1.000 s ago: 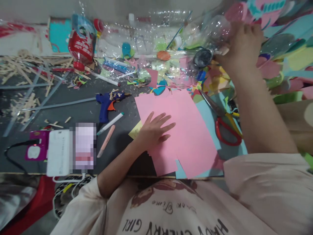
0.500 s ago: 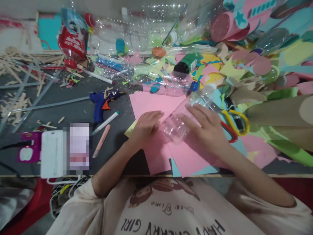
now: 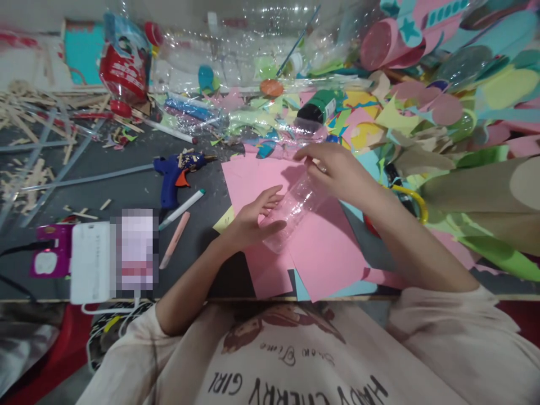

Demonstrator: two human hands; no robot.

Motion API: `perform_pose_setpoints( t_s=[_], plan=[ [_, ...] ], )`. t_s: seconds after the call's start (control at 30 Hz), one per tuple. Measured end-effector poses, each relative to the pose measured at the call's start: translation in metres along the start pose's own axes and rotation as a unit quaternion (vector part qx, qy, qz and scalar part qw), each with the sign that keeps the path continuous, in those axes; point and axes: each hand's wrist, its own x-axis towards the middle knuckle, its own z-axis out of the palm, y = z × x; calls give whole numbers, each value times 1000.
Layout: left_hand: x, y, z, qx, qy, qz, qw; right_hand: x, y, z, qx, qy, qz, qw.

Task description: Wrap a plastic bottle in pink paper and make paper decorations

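Pink sheets (image 3: 333, 253) nearest me, flat, overlapping. Clear bottle (image 3: 297, 202) slants over them, base toward 7 o'clock, top toward 1. My left hand (image 3: 255, 216) at its base, thumb and fingers apart; contact hard to tell. My right hand (image 3: 335, 166) closed round its top end, hiding it. From the clear bottle: yellow scissor handle (image 3: 423, 205) at 3 o'clock, glue gun (image 3: 171, 180) between 9 and 10, red-labelled bottle (image 3: 124, 73) at 10, farthest off

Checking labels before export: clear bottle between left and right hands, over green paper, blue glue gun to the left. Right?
The paper is pink, not green, in the head view. Clear bottle between left hand and right hand, blue glue gun to the left: correct.
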Motion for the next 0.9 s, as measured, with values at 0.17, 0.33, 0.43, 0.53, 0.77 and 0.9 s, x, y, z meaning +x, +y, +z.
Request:
perform_pose_setpoints(
  t_s=[0.17,0.33,0.43,0.53,0.77,0.9],
  plan=[
    [-1,-1,0,-5,3,-19,1000,26,3,5,-6,29,43,999],
    [0,3,-2,-47,27,-55,997,-2,4,-1,-4,136,33,990],
    [1,5,-6,-115,45,-91,988,-33,6,-8,2,217,52,975],
    [3,7,-12,-181,83,-102,975,-63,7,-11,-7,171,129,977],
    [6,12,-16,-234,221,-22,947,-101,0,14,-141,-75,223,962],
    [6,12,-16,-257,245,25,934,-103,-2,24,-26,-55,205,977]
  ],
)
